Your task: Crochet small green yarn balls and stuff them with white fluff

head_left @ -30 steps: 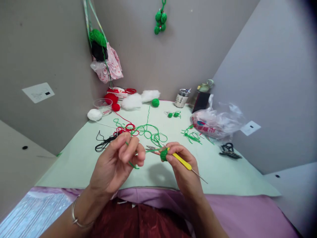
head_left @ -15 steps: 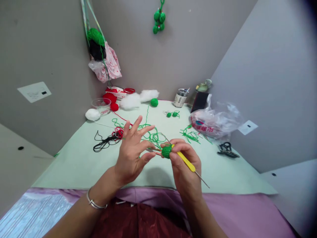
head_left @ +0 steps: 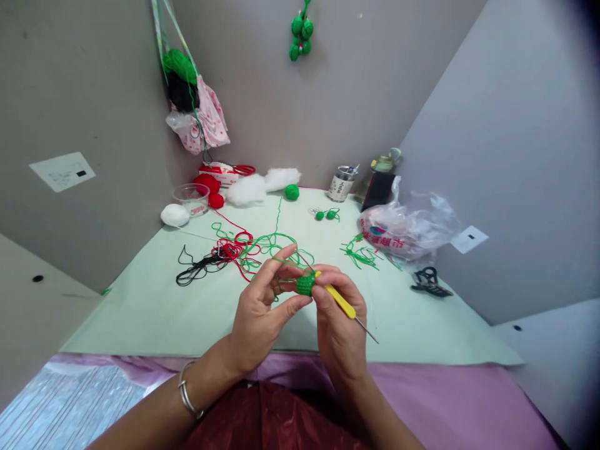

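My right hand [head_left: 344,319] pinches a crochet hook with a yellow handle [head_left: 341,302]. Its thumb and fingertips also press against a small rounded green crochet piece [head_left: 305,284]. Close on the left side of that piece is my left hand [head_left: 262,306], its thumb tip at the lower edge and its other fingers curled around behind. Green yarn runs over my raised left index finger towards the hook. The hook's thin shaft points up and left past the piece, and its metal tail sticks out below my right hand.
Tangled green, red and black yarn [head_left: 201,269] lies left of centre. Behind are white stuffing [head_left: 246,190], a green yarn ball [head_left: 291,192], a white ball [head_left: 175,215] and a clear tub [head_left: 191,200]. On the right sit a can [head_left: 342,184], plastic bag [head_left: 407,228] and black claw clip [head_left: 430,282].
My left hand, spread beside the piece before, has curled in with its thumb against it and yarn over the index finger. My right hand has shifted slightly left with hook and crochet piece.
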